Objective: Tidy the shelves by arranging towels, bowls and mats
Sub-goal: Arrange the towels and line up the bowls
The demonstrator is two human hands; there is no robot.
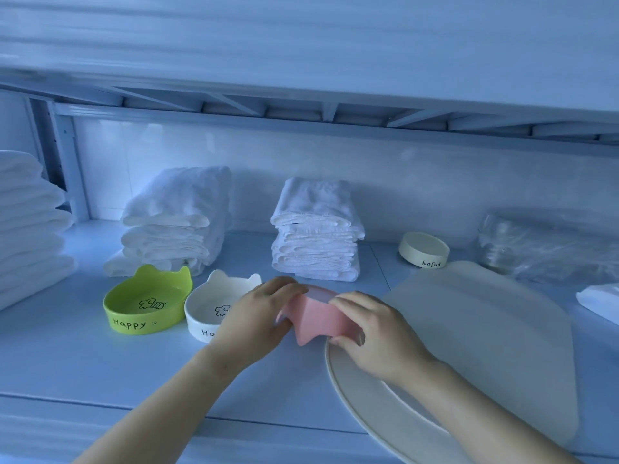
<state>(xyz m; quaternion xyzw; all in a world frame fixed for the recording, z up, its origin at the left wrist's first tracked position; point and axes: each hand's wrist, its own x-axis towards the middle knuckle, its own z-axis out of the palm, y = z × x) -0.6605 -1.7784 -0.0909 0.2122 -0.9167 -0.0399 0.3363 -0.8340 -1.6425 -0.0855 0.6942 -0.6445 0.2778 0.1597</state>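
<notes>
Pink cat-eared plastic bowl (318, 321): gripped by left hand (264, 316) and right hand (375, 333). Bowl-arranging step; next, probably set beside white cat-eared bowl (214, 306), leftward.

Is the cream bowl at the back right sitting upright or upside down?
Upside down. The cream bowl has lettering that reads inverted, and its top looks like a closed base rather than an opening.
</notes>
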